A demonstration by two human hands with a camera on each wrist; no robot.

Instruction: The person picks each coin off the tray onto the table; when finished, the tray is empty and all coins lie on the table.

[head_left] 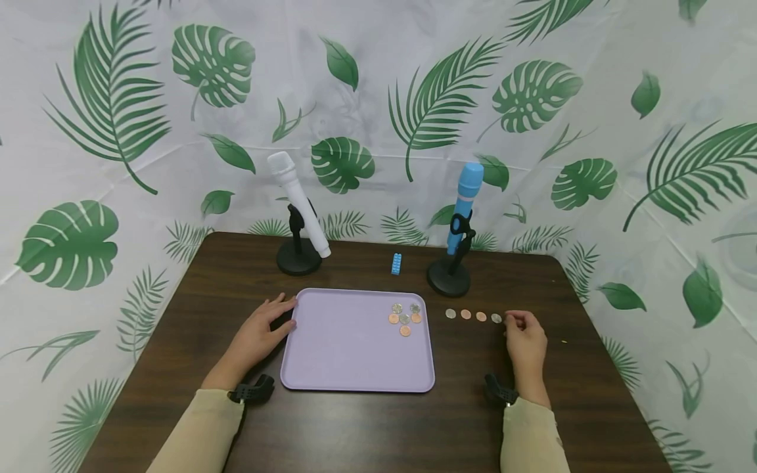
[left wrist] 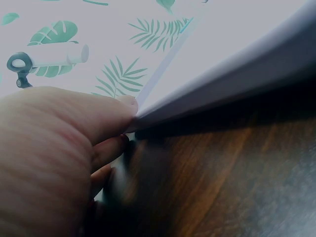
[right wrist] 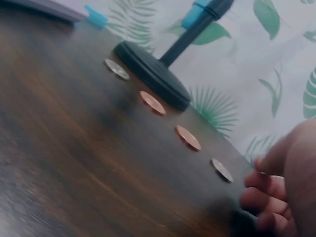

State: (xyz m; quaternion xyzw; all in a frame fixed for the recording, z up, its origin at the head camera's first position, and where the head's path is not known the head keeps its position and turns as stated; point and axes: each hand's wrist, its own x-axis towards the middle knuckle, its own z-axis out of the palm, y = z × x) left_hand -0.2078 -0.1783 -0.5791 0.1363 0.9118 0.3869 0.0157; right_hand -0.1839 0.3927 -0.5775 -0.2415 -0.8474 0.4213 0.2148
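A pale purple tray (head_left: 355, 355) lies on the table with several silver and copper coins (head_left: 405, 318) near its upper right corner. My left hand (head_left: 260, 335) touches the tray's left edge, fingers spread loosely; in the left wrist view the thumb (left wrist: 118, 111) meets the rim. Right of the tray, several coins form a row: a silver coin (head_left: 451, 314), two copper coins (right wrist: 187, 138) and a silver coin (right wrist: 222, 170). Just past the row's right end is my right hand (head_left: 526, 341), fingers curled with the fingertips close to the tabletop. Whatever may lie between those fingertips is hidden.
A white microphone (head_left: 301, 203) on a black stand (head_left: 298, 256) is behind the tray's left part. A blue microphone (head_left: 467, 190) on a black stand (head_left: 449, 279) rises behind the coin row. Between them lies a small blue studded block (head_left: 396, 263). A leaf-patterned cloth (head_left: 367, 85) hangs behind the table.
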